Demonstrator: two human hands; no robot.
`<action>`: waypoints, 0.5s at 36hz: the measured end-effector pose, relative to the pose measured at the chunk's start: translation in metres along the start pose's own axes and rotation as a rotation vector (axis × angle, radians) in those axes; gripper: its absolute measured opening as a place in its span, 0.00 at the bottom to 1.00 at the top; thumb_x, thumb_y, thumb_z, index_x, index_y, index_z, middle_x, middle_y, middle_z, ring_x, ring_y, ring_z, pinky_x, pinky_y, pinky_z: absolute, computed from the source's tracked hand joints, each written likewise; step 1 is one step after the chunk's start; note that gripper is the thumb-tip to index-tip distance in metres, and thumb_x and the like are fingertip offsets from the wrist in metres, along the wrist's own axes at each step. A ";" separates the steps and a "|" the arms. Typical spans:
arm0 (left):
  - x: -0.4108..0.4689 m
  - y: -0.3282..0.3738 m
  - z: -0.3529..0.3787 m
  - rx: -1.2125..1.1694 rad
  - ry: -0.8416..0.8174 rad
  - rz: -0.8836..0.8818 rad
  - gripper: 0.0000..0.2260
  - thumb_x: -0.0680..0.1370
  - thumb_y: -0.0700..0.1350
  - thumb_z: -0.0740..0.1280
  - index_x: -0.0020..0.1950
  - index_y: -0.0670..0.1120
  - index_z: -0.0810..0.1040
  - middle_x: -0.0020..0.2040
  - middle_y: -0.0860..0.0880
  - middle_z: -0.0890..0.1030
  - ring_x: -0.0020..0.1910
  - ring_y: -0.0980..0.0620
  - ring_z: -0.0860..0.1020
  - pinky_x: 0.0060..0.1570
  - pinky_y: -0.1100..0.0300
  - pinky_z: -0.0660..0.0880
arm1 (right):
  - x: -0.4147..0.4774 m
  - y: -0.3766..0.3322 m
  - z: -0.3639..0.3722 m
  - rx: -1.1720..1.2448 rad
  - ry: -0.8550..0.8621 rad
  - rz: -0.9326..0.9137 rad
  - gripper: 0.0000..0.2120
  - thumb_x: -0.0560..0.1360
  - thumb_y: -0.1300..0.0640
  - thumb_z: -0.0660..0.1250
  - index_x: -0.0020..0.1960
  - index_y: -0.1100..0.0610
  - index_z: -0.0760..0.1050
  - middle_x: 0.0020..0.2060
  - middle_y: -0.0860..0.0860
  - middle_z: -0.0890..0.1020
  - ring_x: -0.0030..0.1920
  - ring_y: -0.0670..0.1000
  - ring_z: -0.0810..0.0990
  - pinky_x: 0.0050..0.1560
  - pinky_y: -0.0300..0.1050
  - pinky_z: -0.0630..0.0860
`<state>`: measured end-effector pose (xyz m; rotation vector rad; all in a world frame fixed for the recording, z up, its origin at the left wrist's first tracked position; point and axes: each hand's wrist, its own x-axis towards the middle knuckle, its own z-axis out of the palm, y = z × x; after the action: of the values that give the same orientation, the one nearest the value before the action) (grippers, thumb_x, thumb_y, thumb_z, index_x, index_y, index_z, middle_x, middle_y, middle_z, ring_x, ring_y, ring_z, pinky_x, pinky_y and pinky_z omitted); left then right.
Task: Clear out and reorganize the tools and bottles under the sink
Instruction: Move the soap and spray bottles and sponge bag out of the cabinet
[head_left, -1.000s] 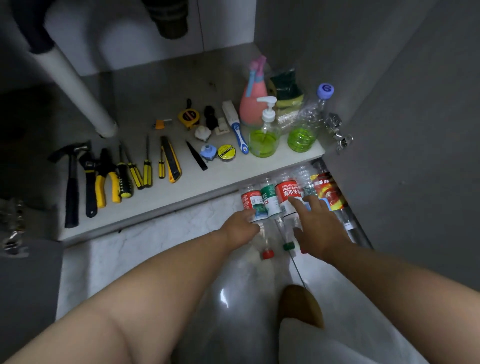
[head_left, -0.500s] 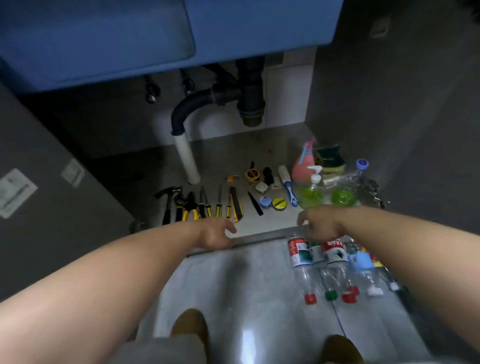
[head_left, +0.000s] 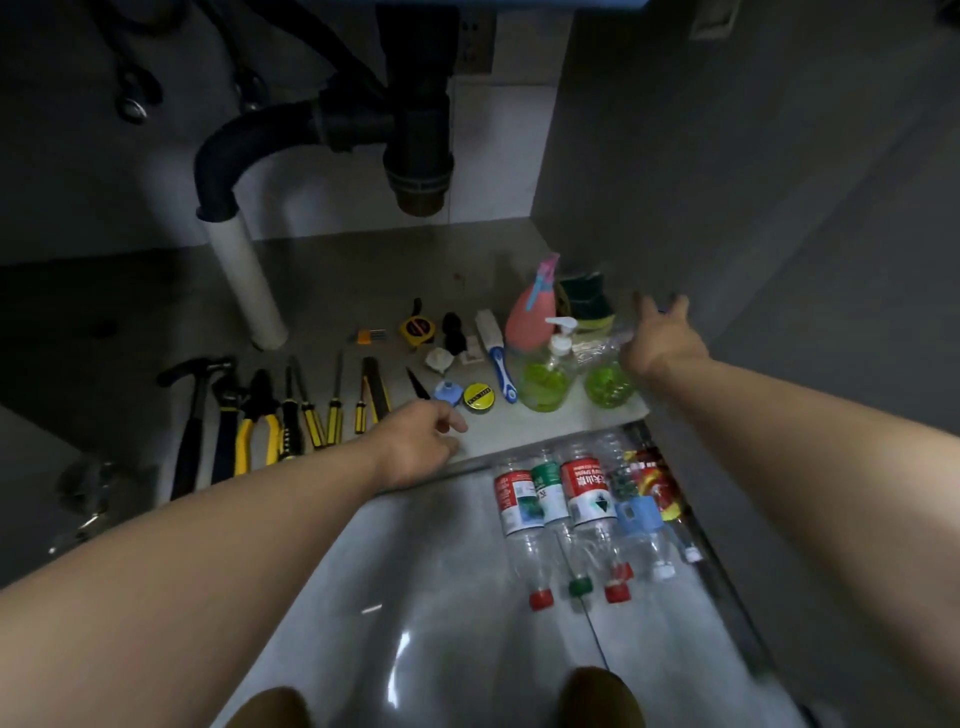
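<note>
Mid-reorganizing: right hand (head_left: 662, 338) spread, empty, reaching over the clear bottle (head_left: 609, 374) at the cabinet floor's (head_left: 332, 291) front right corner. Left hand (head_left: 421, 441) loosely curled, empty, at the front edge. Empty bottles (head_left: 571, 499) lying outside on the tiles. Next, probably: closing round that bottle, steadily.

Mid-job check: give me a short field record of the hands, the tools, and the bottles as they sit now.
left hand: open, at cabinet floor's front edge, holding nothing
right hand: open, fingers spread, reaching by the clear bottle with green liquid
hand tools: row on cabinet floor, hammer leftmost
pump bottle: upright, beside pink spray bottle
empty plastic bottles: lying side by side on the floor
</note>
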<state>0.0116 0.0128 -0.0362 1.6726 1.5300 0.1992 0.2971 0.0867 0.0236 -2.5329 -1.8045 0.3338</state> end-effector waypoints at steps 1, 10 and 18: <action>0.004 0.002 0.004 -0.010 -0.001 0.010 0.09 0.80 0.42 0.67 0.58 0.53 0.79 0.61 0.49 0.78 0.59 0.51 0.77 0.60 0.61 0.72 | 0.006 0.003 0.000 0.002 -0.025 -0.003 0.27 0.79 0.58 0.62 0.76 0.53 0.60 0.77 0.59 0.52 0.67 0.68 0.72 0.67 0.57 0.72; 0.009 0.024 0.022 -0.012 -0.082 0.064 0.18 0.77 0.45 0.72 0.66 0.51 0.75 0.59 0.48 0.75 0.55 0.51 0.77 0.56 0.58 0.75 | -0.018 0.011 0.008 0.111 0.168 -0.121 0.11 0.74 0.57 0.66 0.56 0.56 0.72 0.57 0.59 0.70 0.48 0.65 0.78 0.53 0.52 0.76; 0.005 0.060 0.029 -0.247 -0.091 0.263 0.52 0.64 0.54 0.83 0.80 0.60 0.55 0.63 0.63 0.67 0.64 0.61 0.67 0.60 0.70 0.66 | -0.069 -0.018 -0.024 0.420 0.151 -0.377 0.05 0.67 0.52 0.73 0.39 0.51 0.77 0.39 0.47 0.77 0.37 0.45 0.74 0.37 0.37 0.68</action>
<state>0.0762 0.0096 -0.0173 1.6544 1.1643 0.4272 0.2630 0.0310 0.0604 -1.8495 -1.8647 0.4393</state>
